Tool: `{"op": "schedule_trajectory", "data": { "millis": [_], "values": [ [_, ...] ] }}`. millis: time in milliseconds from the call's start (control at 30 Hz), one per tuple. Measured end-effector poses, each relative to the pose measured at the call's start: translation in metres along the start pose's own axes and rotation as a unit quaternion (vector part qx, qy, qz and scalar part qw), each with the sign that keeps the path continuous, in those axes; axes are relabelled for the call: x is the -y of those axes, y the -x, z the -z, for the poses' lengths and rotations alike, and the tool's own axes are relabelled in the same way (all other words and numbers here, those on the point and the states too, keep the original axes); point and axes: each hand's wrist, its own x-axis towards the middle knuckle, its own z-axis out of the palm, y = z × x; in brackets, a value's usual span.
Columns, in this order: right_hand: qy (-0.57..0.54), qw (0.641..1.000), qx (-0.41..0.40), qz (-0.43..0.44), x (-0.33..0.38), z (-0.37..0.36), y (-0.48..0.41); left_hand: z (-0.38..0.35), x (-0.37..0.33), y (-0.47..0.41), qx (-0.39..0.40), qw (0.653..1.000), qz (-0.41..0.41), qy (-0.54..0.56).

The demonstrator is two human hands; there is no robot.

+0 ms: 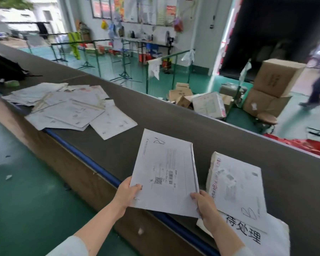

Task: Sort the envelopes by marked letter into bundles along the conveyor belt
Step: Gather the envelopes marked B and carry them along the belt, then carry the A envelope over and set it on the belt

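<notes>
I hold a white envelope (164, 169) marked "A" above the near edge of the dark conveyor belt (174, 119). My left hand (127, 194) pinches its lower left corner and my right hand (205, 206) grips its lower right corner. Just right of it, an envelope (236, 185) marked "B" lies on the belt, partly on top of a white sheet with large printed characters (262, 237). Farther left on the belt lies a loose heap of several white envelopes (67, 106).
A black bag (4, 65) sits at the belt's far left end. A blue rail (92, 161) runs along the belt's near edge. Beyond the belt are cardboard boxes (273, 82), green metal stands, a round stool (266, 119), and a person walking at the far right.
</notes>
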Motion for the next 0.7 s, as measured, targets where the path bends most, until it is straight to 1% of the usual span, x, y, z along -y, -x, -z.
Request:
{"op": "schedule_trajectory", "data": {
  "millis": [133,233,367,467,500,567,633,700],
  "values": [
    [-0.044,0.996,-0.077,-0.029,-0.018,0.052,-0.002,-0.058,-0.007,-0.008,0.065,0.998,-0.014,-0.016],
    [-0.087,0.988,-0.112,-0.055,-0.030,0.086,0.000,-0.095,-0.013,-0.007,0.098,0.995,-0.019,-0.018],
    [-0.152,0.975,-0.150,-0.063,-0.040,0.138,0.004,-0.149,-0.011,-0.003,0.126,0.992,-0.009,-0.012],
    [-0.146,0.971,-0.179,-0.059,-0.042,0.178,-0.004,-0.188,-0.011,0.006,0.130,0.991,0.000,0.000],
    [-0.137,0.972,-0.180,-0.057,-0.042,0.194,-0.009,-0.203,-0.013,0.008,0.128,0.992,0.001,0.003],
    [-0.127,0.979,-0.153,-0.050,-0.039,0.219,-0.014,-0.230,-0.017,0.010,0.127,0.992,0.008,0.019],
    [-0.128,0.982,-0.129,-0.042,-0.036,0.242,-0.017,-0.254,-0.021,0.011,0.129,0.991,0.013,0.034],
    [-0.135,0.983,-0.122,-0.026,-0.034,0.273,-0.016,-0.286,-0.026,0.014,0.140,0.990,0.006,0.030]
  ]
}}
